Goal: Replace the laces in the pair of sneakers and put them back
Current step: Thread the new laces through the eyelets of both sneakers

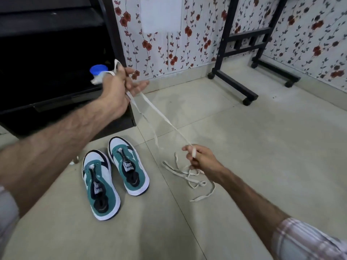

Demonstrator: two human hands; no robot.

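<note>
Tiled floor: laceless green-white sneakers (pixel 114 177) at 7 o'clock. L hand (pixel 120 85) & R hand (pixel 197 156) both pinch flat white lace (pixel 161 115). Loose slack w/ other lace (pixel 187 177) could knot.

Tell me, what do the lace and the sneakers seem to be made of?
Lace: flat woven fabric, probably cotton or polyester; it hangs limp and matte. Sneakers: teal panels look like suede, matte and slightly fuzzy; white parts look like smooth leather or synthetic.
</note>
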